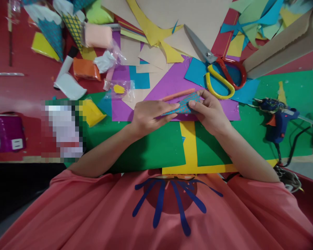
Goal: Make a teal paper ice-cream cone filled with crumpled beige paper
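Blue patterned paper was held between both hands, over purple paper. At left, the left hand reached inward, fingers extended rightward, pinching the tapered end between them. At right, the right hand angled up and inward, pinching the wider end, thumb on its near face, fingers behind.

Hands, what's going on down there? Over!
Left hand and right hand: holding blue patterned paper piece. Red-and-yellow-handled metal scissors: lying close beyond right hand.
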`<control>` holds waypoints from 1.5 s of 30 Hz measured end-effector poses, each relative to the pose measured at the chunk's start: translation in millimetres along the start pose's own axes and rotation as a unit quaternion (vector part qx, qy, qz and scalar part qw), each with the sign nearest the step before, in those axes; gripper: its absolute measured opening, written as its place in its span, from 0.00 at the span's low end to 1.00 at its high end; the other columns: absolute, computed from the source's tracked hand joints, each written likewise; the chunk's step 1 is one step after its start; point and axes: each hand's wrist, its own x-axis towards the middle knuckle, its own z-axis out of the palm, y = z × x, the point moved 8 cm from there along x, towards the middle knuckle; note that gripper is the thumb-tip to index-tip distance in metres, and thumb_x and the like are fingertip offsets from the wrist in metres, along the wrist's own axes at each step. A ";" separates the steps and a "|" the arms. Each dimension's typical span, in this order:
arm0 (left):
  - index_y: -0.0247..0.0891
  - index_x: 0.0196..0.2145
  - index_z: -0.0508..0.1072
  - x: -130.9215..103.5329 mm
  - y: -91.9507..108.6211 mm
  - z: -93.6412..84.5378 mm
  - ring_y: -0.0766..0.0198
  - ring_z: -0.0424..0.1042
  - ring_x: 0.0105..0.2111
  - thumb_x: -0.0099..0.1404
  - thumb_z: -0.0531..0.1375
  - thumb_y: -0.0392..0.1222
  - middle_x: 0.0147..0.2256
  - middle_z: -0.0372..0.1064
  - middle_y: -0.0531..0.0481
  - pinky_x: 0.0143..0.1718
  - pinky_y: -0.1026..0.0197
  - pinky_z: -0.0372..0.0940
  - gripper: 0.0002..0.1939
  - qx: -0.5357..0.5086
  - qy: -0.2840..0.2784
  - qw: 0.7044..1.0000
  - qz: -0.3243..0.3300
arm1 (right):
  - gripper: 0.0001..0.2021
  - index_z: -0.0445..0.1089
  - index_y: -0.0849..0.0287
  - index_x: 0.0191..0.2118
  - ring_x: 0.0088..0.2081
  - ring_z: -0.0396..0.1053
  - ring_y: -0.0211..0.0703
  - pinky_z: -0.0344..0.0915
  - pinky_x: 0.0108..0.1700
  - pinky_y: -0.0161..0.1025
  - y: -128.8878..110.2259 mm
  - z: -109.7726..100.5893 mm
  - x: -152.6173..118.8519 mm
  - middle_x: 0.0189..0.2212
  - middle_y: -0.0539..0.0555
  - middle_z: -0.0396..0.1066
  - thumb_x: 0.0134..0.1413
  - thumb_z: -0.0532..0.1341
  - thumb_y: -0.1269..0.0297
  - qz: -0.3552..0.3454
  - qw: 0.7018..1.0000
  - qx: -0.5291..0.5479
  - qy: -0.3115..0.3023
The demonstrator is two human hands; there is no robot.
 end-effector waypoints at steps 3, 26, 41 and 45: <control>0.42 0.44 0.79 3.2 0.8 -8.6 0.66 0.82 0.35 0.68 0.63 0.44 0.38 0.82 0.53 0.37 0.66 0.76 0.09 -0.042 0.052 0.998 -0.016 | 0.17 0.62 0.49 0.37 0.39 0.72 0.42 0.72 0.45 0.43 -23.9 -11.2 -5.9 0.34 0.47 0.69 0.50 0.70 0.52 -0.117 0.987 -0.090 0.065; 0.47 0.40 0.81 -3.3 -20.5 9.3 0.61 0.82 0.40 0.68 0.61 0.50 0.39 0.82 0.55 0.43 0.61 0.77 0.10 -0.144 -0.026 0.970 -0.195 | 0.06 0.78 0.50 0.38 0.44 0.73 0.52 0.69 0.51 0.54 -44.0 12.3 -18.7 0.38 0.55 0.78 0.54 0.68 0.58 -0.224 0.929 -0.293 -0.014; 0.40 0.37 0.80 -2.2 -13.2 8.1 0.66 0.81 0.36 0.69 0.60 0.44 0.35 0.82 0.51 0.40 0.66 0.73 0.09 -0.114 -0.010 0.985 -0.129 | 0.05 0.77 0.53 0.39 0.40 0.76 0.48 0.73 0.45 0.48 -46.0 17.8 -25.6 0.36 0.54 0.79 0.57 0.67 0.61 -0.307 0.885 -0.348 -0.008; 0.40 0.37 0.79 -2.2 -10.9 6.9 0.67 0.80 0.35 0.70 0.60 0.45 0.35 0.82 0.52 0.39 0.67 0.72 0.10 -0.079 -0.013 0.990 -0.113 | 0.05 0.77 0.52 0.40 0.40 0.76 0.47 0.73 0.44 0.48 -46.3 18.7 -27.2 0.36 0.54 0.79 0.58 0.66 0.61 -0.325 0.876 -0.355 -0.009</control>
